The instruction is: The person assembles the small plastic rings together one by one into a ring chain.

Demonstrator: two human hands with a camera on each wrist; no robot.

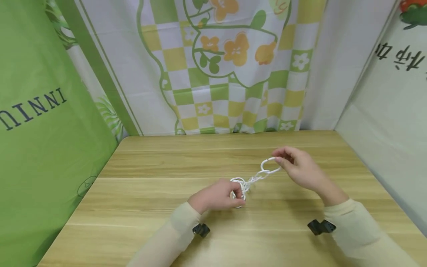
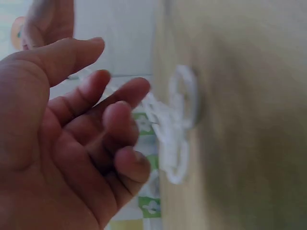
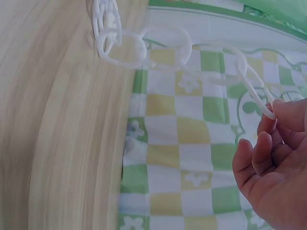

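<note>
A white plastic chain (image 1: 246, 185) of oval links lies bunched on the wooden table, and one end rises from the heap. My right hand (image 1: 301, 170) pinches the end link (image 3: 256, 100) between thumb and fingertips, and several links hang in a slanting line below it. Over the heap is my left hand (image 1: 218, 194); its fingers are loosely bent. In the left wrist view, the bunched links (image 2: 171, 160) lie just beyond those fingertips, and nothing is seen gripped in that hand.
The wooden table (image 1: 150, 215) ends at a patterned curtain (image 1: 220, 85) at the back. Green cloth (image 1: 50, 155) hangs along the left side, and pale cloth (image 1: 383, 122) along the right. Small black devices are strapped at both wrists.
</note>
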